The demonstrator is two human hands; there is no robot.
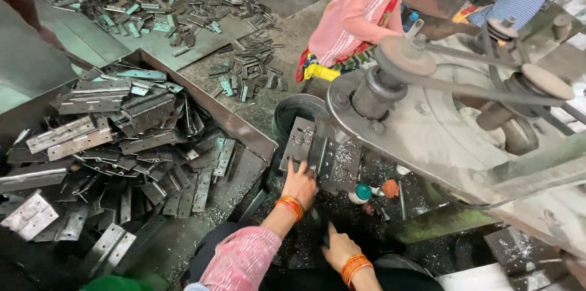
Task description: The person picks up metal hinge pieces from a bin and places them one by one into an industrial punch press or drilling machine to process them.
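Nearby, hinge pile (122, 144) flanks left hand (300, 184).

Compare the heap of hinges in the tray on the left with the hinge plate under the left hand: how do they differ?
The heap of hinges lies jumbled and overlapping in the tray; the hinge plate sits alone, opened out, on the machine bed. No hand touches the heap; the left hand rests its fingers on the plate's lower edge. Metal swarf is strewn around the plate, while less shows on the heap. Both are grey metal hinges with screw holes.
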